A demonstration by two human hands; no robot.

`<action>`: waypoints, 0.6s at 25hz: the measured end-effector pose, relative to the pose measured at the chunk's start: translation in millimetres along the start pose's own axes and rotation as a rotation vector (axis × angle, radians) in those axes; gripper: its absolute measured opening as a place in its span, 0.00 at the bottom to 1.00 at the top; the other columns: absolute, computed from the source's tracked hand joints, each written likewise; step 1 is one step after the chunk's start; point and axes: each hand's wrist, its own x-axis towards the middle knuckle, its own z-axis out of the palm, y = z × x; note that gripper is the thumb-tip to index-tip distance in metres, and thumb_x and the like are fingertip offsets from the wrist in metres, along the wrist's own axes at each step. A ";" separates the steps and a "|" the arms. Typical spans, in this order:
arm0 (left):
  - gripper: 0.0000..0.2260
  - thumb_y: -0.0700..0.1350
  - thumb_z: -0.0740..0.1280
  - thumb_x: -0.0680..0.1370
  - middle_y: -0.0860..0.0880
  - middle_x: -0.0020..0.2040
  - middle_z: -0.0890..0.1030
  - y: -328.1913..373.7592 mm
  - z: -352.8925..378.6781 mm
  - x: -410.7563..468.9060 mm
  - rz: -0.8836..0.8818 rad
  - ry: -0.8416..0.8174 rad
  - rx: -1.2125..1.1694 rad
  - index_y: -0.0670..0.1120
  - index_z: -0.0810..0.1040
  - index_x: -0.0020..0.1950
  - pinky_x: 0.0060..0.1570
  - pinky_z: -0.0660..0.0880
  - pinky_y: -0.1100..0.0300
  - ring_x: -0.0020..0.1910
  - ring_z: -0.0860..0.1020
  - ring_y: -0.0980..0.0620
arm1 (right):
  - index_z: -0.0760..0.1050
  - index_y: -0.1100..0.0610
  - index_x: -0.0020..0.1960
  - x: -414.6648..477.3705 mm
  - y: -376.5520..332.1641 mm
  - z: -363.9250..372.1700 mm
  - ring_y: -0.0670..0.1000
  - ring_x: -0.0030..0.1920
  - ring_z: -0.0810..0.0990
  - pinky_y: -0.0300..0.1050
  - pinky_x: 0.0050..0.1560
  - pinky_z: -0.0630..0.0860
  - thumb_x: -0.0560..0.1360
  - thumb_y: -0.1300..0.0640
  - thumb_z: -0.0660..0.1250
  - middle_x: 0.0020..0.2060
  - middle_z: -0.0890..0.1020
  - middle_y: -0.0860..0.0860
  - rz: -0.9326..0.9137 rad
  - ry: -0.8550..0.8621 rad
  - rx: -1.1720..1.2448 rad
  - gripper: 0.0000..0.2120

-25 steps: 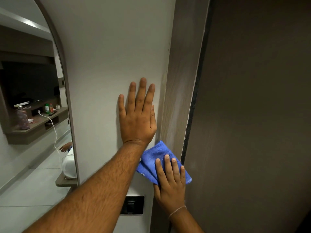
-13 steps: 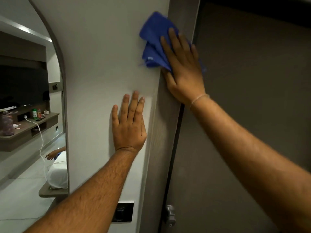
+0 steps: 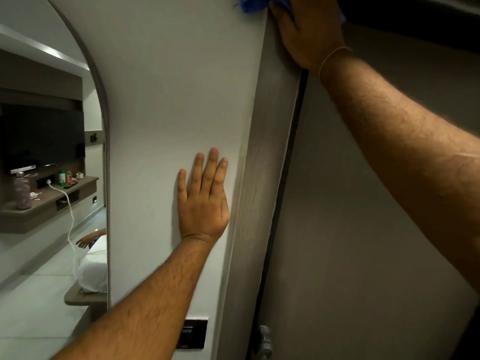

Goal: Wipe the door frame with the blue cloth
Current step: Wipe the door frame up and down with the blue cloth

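Note:
The grey wood-grain door frame (image 3: pixel 262 178) runs up the middle of the view, between the white wall and the dark door. My right hand (image 3: pixel 306 32) presses the blue cloth (image 3: pixel 253 3) flat against the frame at the very top edge of the picture; only a small part of the cloth shows and my fingertips are cut off. My left hand (image 3: pixel 202 201) lies flat on the white wall just left of the frame, fingers straight and close together, holding nothing.
An arched mirror (image 3: pixel 52 178) fills the left side and reflects a room with a shelf, a TV and a bed. A dark switch panel (image 3: pixel 192 333) sits low on the wall. The door (image 3: pixel 363 229) is shut, its handle (image 3: pixel 263 339) low down.
My right hand has swept the blue cloth up the frame from waist height to the top of the view. My left hand has stayed flat on the wall.

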 end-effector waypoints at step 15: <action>0.29 0.47 0.63 0.86 0.46 0.86 0.65 4.7 -2.9 2.4 0.021 0.058 0.100 0.47 0.61 0.88 0.82 0.61 0.36 0.84 0.66 0.39 | 0.62 0.54 0.85 -270.2 -51.2 87.3 0.59 0.87 0.59 0.57 0.86 0.48 0.85 0.51 0.63 0.85 0.64 0.56 -0.176 -0.044 -0.009 0.30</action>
